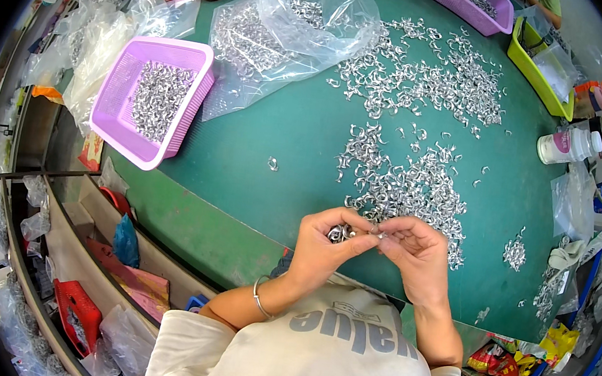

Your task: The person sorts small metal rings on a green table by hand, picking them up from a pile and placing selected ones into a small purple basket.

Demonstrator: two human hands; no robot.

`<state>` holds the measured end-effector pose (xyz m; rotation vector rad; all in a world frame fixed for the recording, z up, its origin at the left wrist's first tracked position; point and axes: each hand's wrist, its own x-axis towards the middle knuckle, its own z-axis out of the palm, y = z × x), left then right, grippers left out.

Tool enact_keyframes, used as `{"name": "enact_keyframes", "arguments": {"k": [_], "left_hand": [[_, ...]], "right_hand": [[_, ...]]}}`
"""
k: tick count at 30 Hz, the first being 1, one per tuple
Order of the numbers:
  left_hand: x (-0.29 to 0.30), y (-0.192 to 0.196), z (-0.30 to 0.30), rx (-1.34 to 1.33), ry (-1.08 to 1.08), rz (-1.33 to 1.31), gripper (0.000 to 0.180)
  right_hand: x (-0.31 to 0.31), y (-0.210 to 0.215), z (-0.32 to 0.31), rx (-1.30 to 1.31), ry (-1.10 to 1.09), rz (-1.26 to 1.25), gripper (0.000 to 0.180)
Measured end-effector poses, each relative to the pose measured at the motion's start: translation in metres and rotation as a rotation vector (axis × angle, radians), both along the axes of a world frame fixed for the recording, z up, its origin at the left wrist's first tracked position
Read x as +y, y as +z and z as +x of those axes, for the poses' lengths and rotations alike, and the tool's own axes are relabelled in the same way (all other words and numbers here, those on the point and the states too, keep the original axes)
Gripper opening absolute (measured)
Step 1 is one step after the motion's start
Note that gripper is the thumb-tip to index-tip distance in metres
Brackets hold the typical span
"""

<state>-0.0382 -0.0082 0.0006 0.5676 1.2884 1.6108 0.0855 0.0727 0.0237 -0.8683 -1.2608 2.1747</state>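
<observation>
My left hand (325,253) is curled round several small, shiny silver metal pieces (340,233), curved like little hooks or clasps. Its thumb and forefinger meet the fingertips of my right hand (417,259) above the table's near edge. One small silver piece (380,234) shows between the two pinches, mostly covered by the fingers. Just beyond my hands lies a loose heap of the same curved metal pieces (418,189). A second spread of these pieces (430,77) covers the table farther back.
On the green table (244,175), a purple basket (115,106) of metal pieces stands left, beside a clear plastic bag (230,96) of more. Another purple basket (506,19), a lime-green tray (546,89) and a white bottle (566,146) line the far right. A small pile (515,253) lies right.
</observation>
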Motion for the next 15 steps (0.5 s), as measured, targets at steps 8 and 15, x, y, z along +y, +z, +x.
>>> {"name": "enact_keyframes", "arguments": {"k": [8,15], "left_hand": [[-0.004,0.013,0.001,0.150,0.003,0.133,0.012],[-0.005,0.014,0.000,0.250,0.000,0.171,0.013]], "right_hand": [[-0.005,-0.001,0.006,0.106,-0.004,-0.171,0.014],[-0.010,-0.001,0.005,0.152,-0.032,-0.146,0.014]]}}
